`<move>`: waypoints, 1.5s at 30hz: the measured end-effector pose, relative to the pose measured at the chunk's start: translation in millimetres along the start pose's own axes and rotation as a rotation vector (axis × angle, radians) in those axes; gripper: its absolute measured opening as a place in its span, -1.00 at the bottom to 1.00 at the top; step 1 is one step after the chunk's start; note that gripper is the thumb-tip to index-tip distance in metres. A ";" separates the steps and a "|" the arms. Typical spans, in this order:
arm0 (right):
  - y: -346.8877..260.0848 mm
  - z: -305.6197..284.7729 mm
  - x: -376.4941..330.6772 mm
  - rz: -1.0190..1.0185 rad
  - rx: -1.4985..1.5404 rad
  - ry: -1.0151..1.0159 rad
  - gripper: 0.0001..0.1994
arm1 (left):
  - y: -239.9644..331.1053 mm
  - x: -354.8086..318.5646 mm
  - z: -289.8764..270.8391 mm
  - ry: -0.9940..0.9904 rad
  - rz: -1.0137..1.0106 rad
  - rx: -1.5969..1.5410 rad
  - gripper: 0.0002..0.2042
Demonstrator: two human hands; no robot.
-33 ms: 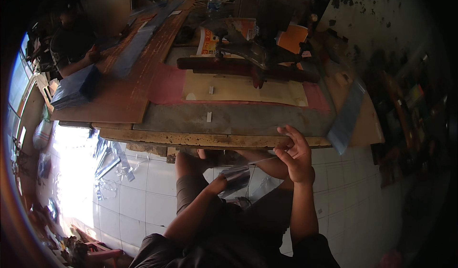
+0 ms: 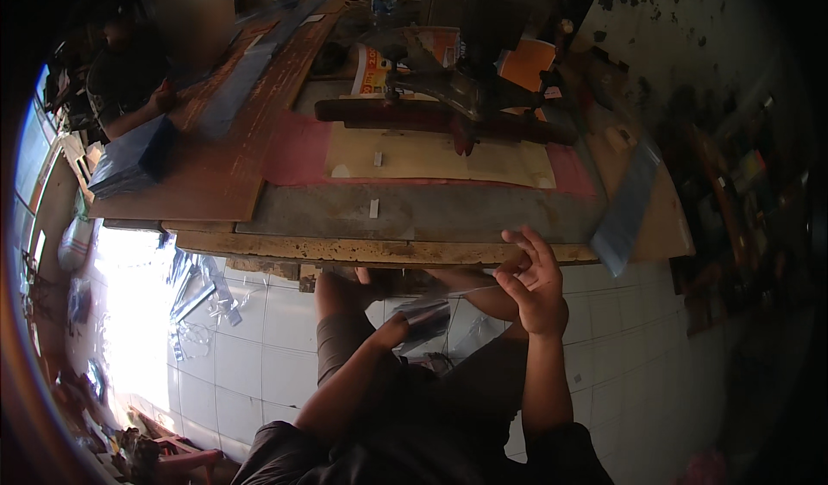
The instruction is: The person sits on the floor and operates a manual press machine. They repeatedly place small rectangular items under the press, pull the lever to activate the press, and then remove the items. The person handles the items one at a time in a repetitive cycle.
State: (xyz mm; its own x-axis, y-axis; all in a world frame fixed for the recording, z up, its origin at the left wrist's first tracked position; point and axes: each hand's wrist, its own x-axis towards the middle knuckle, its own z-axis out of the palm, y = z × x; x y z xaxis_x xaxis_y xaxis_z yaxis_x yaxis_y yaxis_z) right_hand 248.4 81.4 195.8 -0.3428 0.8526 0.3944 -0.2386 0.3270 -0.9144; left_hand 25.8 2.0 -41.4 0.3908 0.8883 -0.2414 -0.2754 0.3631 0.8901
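A water bottle stands near the top of the frame, left of centre, and paint peels from the wall at the upper right. I see a co-worker in the dim upper left, one forearm by a brown board. Farther down the left side sits a striped sack; clear scraps litter the white tiles, and something red shows lower left.

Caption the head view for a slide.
Left hand holds shiny film; right hand, fingers curled, is raised near the worktable.
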 end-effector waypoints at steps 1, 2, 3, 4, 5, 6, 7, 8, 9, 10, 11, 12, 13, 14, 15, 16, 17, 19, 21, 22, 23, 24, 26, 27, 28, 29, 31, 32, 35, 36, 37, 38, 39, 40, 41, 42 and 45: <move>-2.0 4.5 -6.1 -0.018 0.016 0.031 -0.22 | -1.0 2.7 -1.0 0.015 -0.013 0.010 -0.56; -2.8 6.3 -11.7 -0.046 0.021 0.023 -0.22 | -4.3 2.9 -0.9 0.030 -0.025 0.021 -0.56; -3.3 7.3 -17.1 -0.074 0.025 0.015 -0.21 | -17.5 5.3 -3.7 0.015 0.024 0.019 -0.60; -4.5 9.8 -19.1 -0.111 0.033 0.003 -0.21 | -18.7 6.6 -5.6 0.032 0.031 0.078 -0.60; -8.1 12.7 -20.7 -0.117 0.047 -0.005 -0.23 | -19.8 8.5 -7.4 0.049 0.039 0.138 -0.61; -11.0 11.2 -20.1 -0.153 -0.033 -0.040 -0.25 | -21.2 9.1 -9.9 0.065 0.048 0.197 -0.61; -14.5 11.1 -16.0 -0.188 -0.095 -0.084 -0.25 | -64.0 12.3 -32.8 0.096 0.129 0.258 -0.59; -15.2 10.3 -12.4 -0.228 -0.164 -0.128 -0.26 | -85.8 15.3 -44.5 0.117 0.117 0.280 -0.57; -15.3 9.7 -10.9 -0.219 -0.171 -0.137 -0.27 | -101.4 15.8 -52.9 0.138 0.105 0.302 -0.55; -15.4 6.6 -10.4 -0.211 -0.186 -0.138 -0.28 | -99.0 16.8 -51.8 0.150 0.094 0.323 -0.53; -15.4 4.2 -9.9 -0.202 -0.200 -0.142 -0.29 | -96.8 16.5 -50.8 0.107 0.095 0.264 -0.54; -15.9 2.4 -8.3 -0.181 -0.210 -0.141 -0.29 | -95.0 15.3 -49.7 0.066 0.095 0.204 -0.55; -18.9 -0.5 -6.8 -0.163 -0.227 -0.132 -0.29 | -81.2 14.6 -42.7 0.016 0.096 0.148 -0.56; -22.0 -3.5 -6.1 -0.146 -0.248 -0.118 -0.29 | -57.7 14.3 -29.8 0.009 0.064 0.159 -0.56; -25.7 -4.5 -5.6 -0.132 -0.230 -0.102 -0.30 | -27.5 11.3 -13.9 0.004 0.032 0.171 -0.56; -27.2 -2.8 -2.9 -0.114 -0.199 -0.099 -0.30 | -13.0 6.3 -7.3 0.017 -0.001 0.180 -0.56; -27.6 -1.6 -0.5 -0.095 -0.170 -0.095 -0.30 | -14.6 4.7 -8.3 0.021 0.013 0.185 -0.56; -25.5 -3.4 3.1 -0.119 -0.196 -0.120 -0.29 | -12.4 2.5 -6.9 0.024 0.043 0.196 -0.55; -25.4 -4.1 5.7 -0.137 -0.212 -0.137 -0.29 | -3.2 -0.3 -2.2 0.004 0.033 0.148 -0.56; -26.9 -3.8 6.6 -0.144 -0.213 -0.143 -0.29 | 2.2 -1.6 0.4 -0.007 0.028 0.124 -0.57; -28.0 -3.6 7.7 -0.150 -0.214 -0.149 -0.30 | -0.6 -0.3 -0.9 -0.022 0.033 0.115 -0.57; -28.4 -3.7 9.5 -0.154 -0.205 -0.145 -0.30 | -5.8 1.7 -3.1 -0.038 0.038 0.107 -0.56; -29.2 -3.8 14.1 -0.164 -0.189 -0.138 -0.30 | -9.7 3.4 -6.1 -0.061 0.042 0.141 -0.56; -29.0 -4.3 16.7 -0.165 -0.204 -0.122 -0.29 | -11.3 3.7 -8.2 -0.069 0.040 0.182 -0.55; -28.5 -5.0 19.2 -0.165 -0.219 -0.107 -0.28 | -13.0 3.8 -9.4 -0.076 0.038 0.223 -0.54; -28.6 -5.2 22.1 -0.166 -0.235 -0.092 -0.26 | -15.2 3.8 -9.2 -0.076 0.026 0.131 -0.54; -32.5 -3.2 28.7 -0.210 -0.215 -0.070 -0.36 | -16.4 0.7 -4.9 -0.074 -0.004 -0.056 -0.54; -32.9 -2.1 29.3 -0.228 -0.204 -0.059 -0.40 | -14.3 -1.4 -3.1 -0.034 -0.020 -0.094 -0.54; -33.3 -20.7 14.9 -0.146 0.157 -0.443 -0.64 | -5.9 -2.4 -5.5 0.090 -0.049 -0.146 -0.55; -35.7 -19.8 11.4 -0.064 0.226 -0.557 -0.85 | -3.2 -6.9 -7.9 0.155 0.013 -0.048 -0.55; -28.3 -22.7 0.1 0.135 0.203 -0.664 -0.85 | 6.1 -14.8 -8.5 0.223 0.078 0.055 -0.55; -17.0 -25.3 -16.7 0.331 0.169 -0.767 -0.85 | 13.9 -18.8 -10.4 0.282 0.146 0.159 -0.55; 1.1 -26.2 -30.3 0.451 -0.023 -0.818 -0.85 | 18.8 -20.5 -14.3 0.313 0.158 0.170 -0.55; 26.2 -28.6 -47.2 0.569 -0.221 -0.865 -0.84 | 22.4 -22.0 -17.3 0.343 0.171 0.178 -0.54; 63.8 -35.1 -77.8 0.658 -0.356 -0.852 -0.83 | 25.6 -20.2 -19.0 0.362 0.185 0.189 -0.52; 102.6 -40.7 -109.1 0.746 -0.493 -0.837 -0.82 | 26.8 -18.8 -19.9 0.381 0.200 0.198 -0.51; 176.6 -42.7 -177.0 0.644 -0.741 -0.753 -0.79 | 32.4 -17.9 -22.1 0.326 0.230 0.288 -0.59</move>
State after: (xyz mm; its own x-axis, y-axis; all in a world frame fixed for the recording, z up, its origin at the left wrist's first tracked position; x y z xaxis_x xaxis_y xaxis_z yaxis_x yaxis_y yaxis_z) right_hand 305.7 5.7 -39.4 -0.7025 0.5772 -0.4164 0.6549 0.2951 -0.6957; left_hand -9.5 4.1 -16.7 0.0404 0.9948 -0.0940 -0.0506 0.0960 0.9941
